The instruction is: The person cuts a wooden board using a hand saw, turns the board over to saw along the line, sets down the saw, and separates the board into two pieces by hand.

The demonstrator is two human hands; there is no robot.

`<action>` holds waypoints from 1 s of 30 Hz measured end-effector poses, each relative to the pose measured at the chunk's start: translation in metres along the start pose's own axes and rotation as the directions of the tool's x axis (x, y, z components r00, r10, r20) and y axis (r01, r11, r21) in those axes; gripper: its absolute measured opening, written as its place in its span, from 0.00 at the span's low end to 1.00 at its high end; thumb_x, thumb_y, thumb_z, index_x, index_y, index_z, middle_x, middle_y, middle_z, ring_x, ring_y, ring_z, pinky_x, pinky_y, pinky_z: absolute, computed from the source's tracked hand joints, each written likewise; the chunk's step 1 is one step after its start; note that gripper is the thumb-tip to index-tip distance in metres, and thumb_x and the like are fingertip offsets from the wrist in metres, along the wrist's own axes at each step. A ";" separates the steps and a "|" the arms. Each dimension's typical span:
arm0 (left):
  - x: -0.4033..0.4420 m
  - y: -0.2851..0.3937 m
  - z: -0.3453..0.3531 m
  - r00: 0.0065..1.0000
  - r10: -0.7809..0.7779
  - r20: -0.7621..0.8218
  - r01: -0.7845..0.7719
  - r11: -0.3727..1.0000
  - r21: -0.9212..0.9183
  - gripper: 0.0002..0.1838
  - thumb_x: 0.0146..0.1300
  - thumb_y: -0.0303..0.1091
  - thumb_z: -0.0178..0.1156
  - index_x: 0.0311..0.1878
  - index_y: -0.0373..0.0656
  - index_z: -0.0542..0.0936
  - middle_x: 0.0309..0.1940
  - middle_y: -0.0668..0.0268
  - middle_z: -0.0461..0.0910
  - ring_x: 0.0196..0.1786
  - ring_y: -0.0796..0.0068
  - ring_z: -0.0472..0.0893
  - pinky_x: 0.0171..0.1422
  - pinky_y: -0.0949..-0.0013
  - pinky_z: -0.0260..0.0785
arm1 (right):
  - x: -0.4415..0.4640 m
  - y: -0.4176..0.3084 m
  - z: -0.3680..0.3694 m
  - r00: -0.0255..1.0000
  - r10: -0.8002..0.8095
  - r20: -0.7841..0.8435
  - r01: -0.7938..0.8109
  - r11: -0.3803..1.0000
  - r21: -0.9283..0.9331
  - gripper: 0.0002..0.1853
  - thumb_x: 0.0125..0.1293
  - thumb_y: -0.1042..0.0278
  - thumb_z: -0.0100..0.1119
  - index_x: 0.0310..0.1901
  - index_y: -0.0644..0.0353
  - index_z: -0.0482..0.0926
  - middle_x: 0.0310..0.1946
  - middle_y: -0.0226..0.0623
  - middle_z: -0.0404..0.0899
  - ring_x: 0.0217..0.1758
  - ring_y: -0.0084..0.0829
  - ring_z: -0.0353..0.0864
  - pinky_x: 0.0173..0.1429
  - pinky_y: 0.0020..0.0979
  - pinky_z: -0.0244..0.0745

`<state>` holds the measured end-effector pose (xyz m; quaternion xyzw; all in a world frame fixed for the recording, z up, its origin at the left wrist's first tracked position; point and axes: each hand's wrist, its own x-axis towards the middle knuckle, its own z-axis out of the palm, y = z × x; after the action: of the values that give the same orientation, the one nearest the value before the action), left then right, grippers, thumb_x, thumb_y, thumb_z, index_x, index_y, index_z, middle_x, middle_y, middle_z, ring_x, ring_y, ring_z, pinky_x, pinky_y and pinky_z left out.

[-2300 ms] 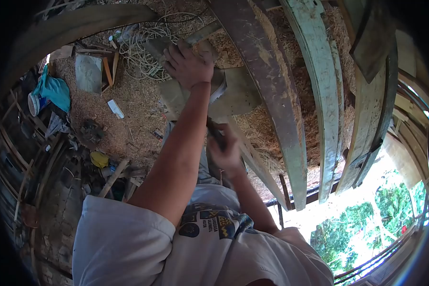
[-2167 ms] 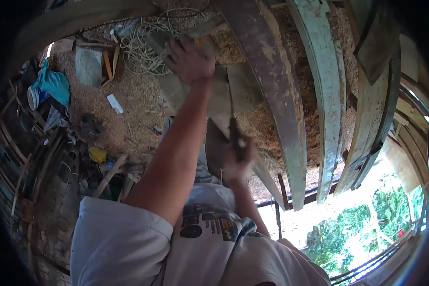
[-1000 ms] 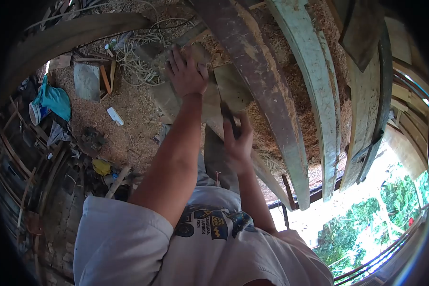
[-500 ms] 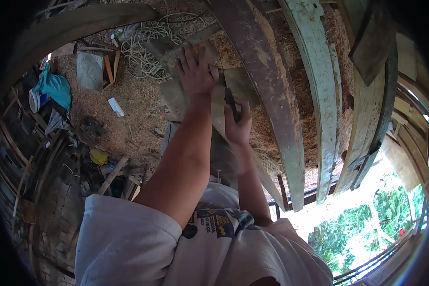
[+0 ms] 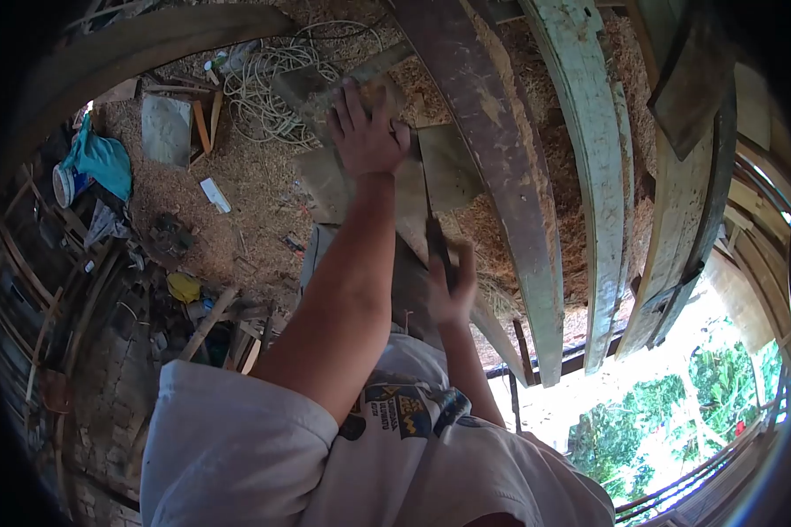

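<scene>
My left hand (image 5: 369, 142) lies flat on a wooden board (image 5: 325, 180), its fingers stretched and a little spread. Just right of it, the thin dark blade of a handsaw (image 5: 427, 189) lines up with a dark cut in the board. My right hand (image 5: 453, 294), slightly blurred, is wrapped round the saw's dark handle, on the side nearer my body. The board's right part (image 5: 450, 165) shows beyond the blade. How deep the blade sits in the wood cannot be made out.
Long weathered planks (image 5: 479, 114) run close on the right. Sawdust covers the ground (image 5: 237, 220). A tangled pale rope (image 5: 268, 92), a grey block (image 5: 165, 130) and a teal bag (image 5: 104, 158) lie to the left. Green plants (image 5: 642, 439) show through an opening at lower right.
My right hand has drawn the handsaw back toward my body, and more of the blade shows. My left hand stays on the board, with barely any shift.
</scene>
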<state>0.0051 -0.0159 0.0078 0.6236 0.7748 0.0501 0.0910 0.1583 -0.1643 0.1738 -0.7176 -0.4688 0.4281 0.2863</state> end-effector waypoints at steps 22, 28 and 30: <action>-0.004 -0.002 0.006 0.994 0.027 -0.103 -0.032 0.998 -0.051 0.35 0.60 0.45 0.57 0.74 0.57 0.74 0.83 0.47 0.60 0.85 0.39 0.59 0.83 0.32 0.55 | -0.006 -0.004 -0.001 0.954 0.290 0.076 -0.297 0.948 0.113 0.15 0.74 0.69 0.63 0.58 0.63 0.77 0.24 0.33 0.79 0.23 0.20 0.75 0.28 0.32 0.65; -0.006 0.001 0.000 0.996 0.016 -0.088 -0.020 0.999 -0.043 0.34 0.60 0.45 0.57 0.74 0.57 0.74 0.83 0.47 0.59 0.85 0.39 0.58 0.83 0.32 0.55 | 0.060 0.017 0.039 0.977 0.200 0.078 -0.211 0.960 0.186 0.16 0.75 0.68 0.62 0.59 0.64 0.77 0.31 0.37 0.84 0.25 0.20 0.78 0.30 0.29 0.71; -0.008 -0.001 0.000 0.998 0.020 -0.065 -0.023 0.999 -0.037 0.34 0.60 0.45 0.57 0.73 0.56 0.74 0.83 0.47 0.59 0.85 0.39 0.58 0.83 0.32 0.55 | 0.049 0.007 0.037 0.967 0.243 0.078 -0.254 0.949 0.186 0.16 0.74 0.68 0.62 0.59 0.64 0.77 0.33 0.40 0.85 0.26 0.21 0.79 0.31 0.29 0.72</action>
<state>0.0063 -0.0243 0.0083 0.6281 0.7695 0.0858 0.0769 0.1381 -0.1214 0.1339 -0.7276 -0.3383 0.5238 0.2859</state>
